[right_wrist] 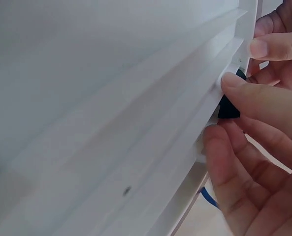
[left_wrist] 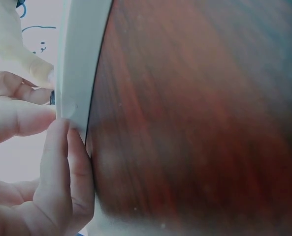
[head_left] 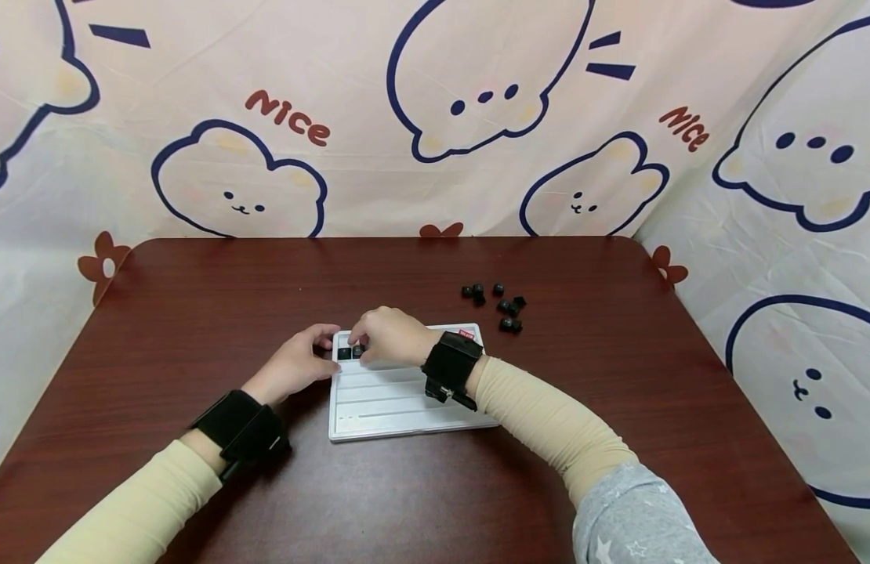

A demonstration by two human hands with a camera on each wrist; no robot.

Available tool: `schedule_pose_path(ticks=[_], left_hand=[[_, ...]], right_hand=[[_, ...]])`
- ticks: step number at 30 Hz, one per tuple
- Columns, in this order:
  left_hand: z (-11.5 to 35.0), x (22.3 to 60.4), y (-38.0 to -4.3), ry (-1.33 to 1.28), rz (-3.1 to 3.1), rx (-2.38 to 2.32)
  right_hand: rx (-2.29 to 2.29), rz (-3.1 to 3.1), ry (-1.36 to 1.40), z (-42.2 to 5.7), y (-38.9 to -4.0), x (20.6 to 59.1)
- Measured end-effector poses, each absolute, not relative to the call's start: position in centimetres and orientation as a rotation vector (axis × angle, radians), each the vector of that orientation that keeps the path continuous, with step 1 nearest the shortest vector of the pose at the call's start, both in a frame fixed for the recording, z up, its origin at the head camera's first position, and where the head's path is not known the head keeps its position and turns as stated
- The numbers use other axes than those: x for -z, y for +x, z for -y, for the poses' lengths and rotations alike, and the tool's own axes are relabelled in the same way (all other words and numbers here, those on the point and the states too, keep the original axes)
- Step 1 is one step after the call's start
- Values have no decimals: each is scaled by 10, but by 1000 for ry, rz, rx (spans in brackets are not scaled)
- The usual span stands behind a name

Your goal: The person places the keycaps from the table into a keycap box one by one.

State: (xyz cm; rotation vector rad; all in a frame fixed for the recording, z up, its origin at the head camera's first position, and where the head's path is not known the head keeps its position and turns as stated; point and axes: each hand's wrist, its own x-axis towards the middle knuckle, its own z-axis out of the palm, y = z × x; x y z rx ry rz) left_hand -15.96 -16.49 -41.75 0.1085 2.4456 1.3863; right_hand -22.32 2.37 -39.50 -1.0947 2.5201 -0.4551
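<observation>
A white ridged tray lies on the table, with long raised rows across its face. At its upper left, a small black keycap-like block sits in the top row. Right beside that block, my right hand pinches another black block between thumb and fingers, against the row; the fingers partly cover it. My left hand holds the tray's left edge near the upper corner. In the left wrist view, fingertips of that hand touch the tray's side wall.
Several loose black blocks lie scattered on the brown table, beyond the tray's upper right corner. A red label marks that corner. A printed cloth hangs behind and beside the table.
</observation>
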Motion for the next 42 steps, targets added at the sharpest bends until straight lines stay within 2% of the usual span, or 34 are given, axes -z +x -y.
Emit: schedule_pose_path(ticks=[15, 27, 42], left_hand=[[164, 416, -159, 58, -2401, -1419], [164, 418, -161, 31, -2350, -1460], [163, 414, -159, 32, -2343, -1453]], right_hand=[[509, -2498, -1261, -56, -229, 388], [589, -2499, -1384, -119, -238, 378], [580, -2689, -1114, -212, -263, 385]])
